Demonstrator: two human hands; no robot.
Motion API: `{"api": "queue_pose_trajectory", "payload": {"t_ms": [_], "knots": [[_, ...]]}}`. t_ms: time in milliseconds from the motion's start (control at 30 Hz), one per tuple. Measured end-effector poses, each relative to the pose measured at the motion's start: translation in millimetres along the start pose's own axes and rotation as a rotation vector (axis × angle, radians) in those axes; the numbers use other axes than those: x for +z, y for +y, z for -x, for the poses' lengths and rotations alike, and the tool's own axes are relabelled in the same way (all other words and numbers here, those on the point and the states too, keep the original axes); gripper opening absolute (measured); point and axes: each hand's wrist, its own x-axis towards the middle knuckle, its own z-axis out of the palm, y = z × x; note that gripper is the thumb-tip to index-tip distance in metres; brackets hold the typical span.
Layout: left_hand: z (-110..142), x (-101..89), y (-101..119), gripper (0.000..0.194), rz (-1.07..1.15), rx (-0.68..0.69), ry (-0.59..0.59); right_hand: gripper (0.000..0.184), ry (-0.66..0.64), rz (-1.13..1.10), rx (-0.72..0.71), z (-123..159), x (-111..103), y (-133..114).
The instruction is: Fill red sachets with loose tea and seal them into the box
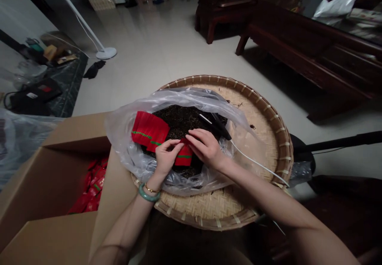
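Note:
My left hand (pixel 167 153) pinches the top left corner of a small red packet (pixel 183 160) with a green stripe. On the packet's top right edge, the fingers of my right hand (pixel 207 147) are closed. Below both hands, dark dried leaves (pixel 182 117), which look like loose tea, fill an open clear plastic bag (pixel 125 153). A fanned stack of red packets (pixel 149 127) lies on the leaves, left of my hands. Just beyond my right hand rests a black handheld device (pixel 219 127) with a white cord. Its kind I cannot make out.
The bag sits in a round woven bamboo tray (pixel 283 145). At the left stands an open cardboard box (pixel 74 131) holding many red packets (pixel 92 187). Dark wooden furniture (pixel 286 38) fills the right, and a white lamp stand (pixel 106 53) rises from the tiled floor.

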Motion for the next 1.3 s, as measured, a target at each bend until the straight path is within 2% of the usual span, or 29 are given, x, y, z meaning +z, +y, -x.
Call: {"api": "queue_pose_trajectory", "payload": {"t_ms": [167, 333, 400, 533, 633, 867, 933, 1067, 1167, 1233, 1300], "knots": [[0, 0.9, -1, 0.019, -0.001, -0.031, -0.02, 0.026, 0.009, -0.093, 0.069, 0, -1, 4], [2, 1.0, -2, 0.012, -0.073, 0.126, -0.146, 0.021, -0.026, -0.072, 0.159, -3, -6, 6], [2, 0.3, -2, 0.013, -0.088, 0.128, -0.182, 0.019, -0.045, -0.103, 0.144, -5, -9, 6], [-5, -4.7, -4, 0.029, -0.045, -0.045, -0.271, 0.016, 0.015, -0.182, 0.16, -10, -17, 5], [-10, -9.5, -5, 0.029, -0.076, -0.098, -0.28, 0.014, 0.052, -0.27, 0.246, -14, -22, 3], [-12, -9.4, -6, 0.025, -0.079, -0.104, -0.246, 0.018, -0.186, -0.471, 0.544, -14, -16, 4], [-12, -8.8, -5, 0.031, 0.001, -0.186, -0.225, 0.02, -0.189, -0.534, 0.581, -13, -15, 5], [-16, -11.4, -2, 0.054, 0.346, -0.46, -0.264, 0.022, -0.204, -0.645, 0.551, -12, -10, 4], [-18, -13.9, 2, 0.058, 0.496, -0.514, -0.274, 0.034, -0.236, -0.898, 0.57, -11, -4, 1], [-17, -14.0, 3, 0.06, 0.508, -0.507, -0.268, 0.045, -0.285, -1.121, 0.628, -12, -1, 0], [-16, -12.9, 4, 0.063, 0.481, -0.494, -0.287, 0.048, -0.338, -1.281, 0.723, -12, -1, 0]]}}
